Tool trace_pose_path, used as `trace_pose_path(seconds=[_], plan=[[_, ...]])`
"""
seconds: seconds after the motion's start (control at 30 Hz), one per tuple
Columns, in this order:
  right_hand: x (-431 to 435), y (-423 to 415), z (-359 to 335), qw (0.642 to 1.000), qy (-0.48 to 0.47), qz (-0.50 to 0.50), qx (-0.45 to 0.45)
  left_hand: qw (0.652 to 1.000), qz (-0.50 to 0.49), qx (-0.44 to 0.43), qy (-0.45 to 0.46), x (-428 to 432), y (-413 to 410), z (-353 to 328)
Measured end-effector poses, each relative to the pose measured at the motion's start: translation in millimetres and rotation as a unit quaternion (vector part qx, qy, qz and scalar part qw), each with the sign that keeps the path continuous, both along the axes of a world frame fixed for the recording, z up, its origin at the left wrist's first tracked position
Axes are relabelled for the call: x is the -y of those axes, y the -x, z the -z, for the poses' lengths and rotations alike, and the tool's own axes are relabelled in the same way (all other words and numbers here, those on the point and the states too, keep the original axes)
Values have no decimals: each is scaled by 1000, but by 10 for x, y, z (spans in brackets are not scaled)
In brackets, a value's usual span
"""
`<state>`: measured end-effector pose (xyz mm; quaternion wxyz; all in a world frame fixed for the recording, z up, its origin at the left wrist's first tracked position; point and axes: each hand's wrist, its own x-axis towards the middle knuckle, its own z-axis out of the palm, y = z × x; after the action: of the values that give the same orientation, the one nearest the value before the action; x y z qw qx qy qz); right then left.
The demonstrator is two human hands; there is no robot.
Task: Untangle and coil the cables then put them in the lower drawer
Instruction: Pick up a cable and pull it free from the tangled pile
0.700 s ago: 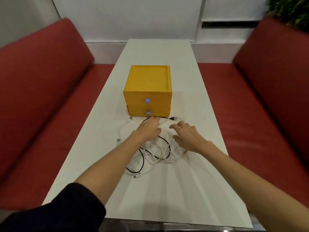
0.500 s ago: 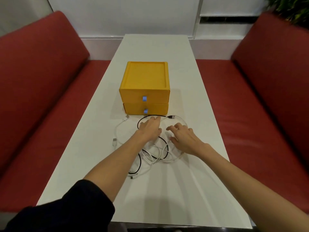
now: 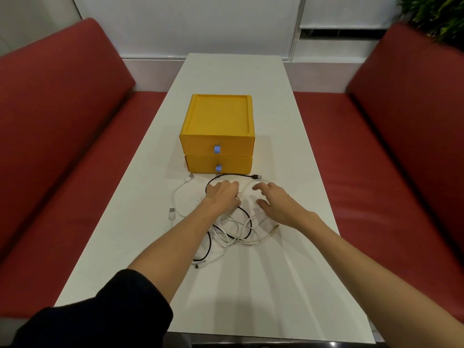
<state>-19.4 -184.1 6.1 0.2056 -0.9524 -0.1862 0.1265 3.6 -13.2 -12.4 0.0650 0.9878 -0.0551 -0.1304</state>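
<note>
On the white table (image 3: pixel 276 285), just in front of the yellow drawer unit (image 3: pixel 217 126), lies a tangle of black and white cables (image 3: pixel 233 228); lower drawer (image 3: pixel 233 165) closed. Left hand (image 3: pixel 222 195) rests palm-down on the tangle, fingers curled, whether it pinches a strand cannot be told. Right hand (image 3: pixel 277 203) spread, fingers apart, gripping nothing, over the white loop.

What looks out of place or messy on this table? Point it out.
Only the cables: black and white leads lie knotted in a loose heap on the white table, in front of the yellow drawer unit, plugs straggling outward. Both hands, left and right, are over the heap. Both drawers are shut; nothing looks damaged.
</note>
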Motion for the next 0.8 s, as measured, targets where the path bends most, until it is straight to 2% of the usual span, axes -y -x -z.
trace_pose_path(seconds=[0.07,0.13,0.27,0.37,0.53,0.6,0.67,0.7,0.8], plan=[[-10,-8,-27,1000,-10,-1,5,1000,10,13,-12,43,23,-21],[-12,-10,-58,1000,-22,2,14,999,7,27,19,74,65,-97],[-1,-29,-182,994,-86,26,57,975,10,97,197,96,161,-415],[11,-61,-349,988,-104,55,97,928,9,123,351,115,291,-795],[3,-41,-668,976,-187,79,77,856,-19,182,484,-55,453,-1235],[23,-16,-780,965,-241,99,39,783,-97,196,582,-188,484,-1270],[21,20,-901,950,-293,104,-5,701,-178,167,670,-269,505,-1275],[-2,39,-957,943,-317,100,-25,690,-197,146,681,-273,517,-1262],[-138,94,-1110,933,-351,71,-47,711,-197,90,669,-159,585,-1207]])
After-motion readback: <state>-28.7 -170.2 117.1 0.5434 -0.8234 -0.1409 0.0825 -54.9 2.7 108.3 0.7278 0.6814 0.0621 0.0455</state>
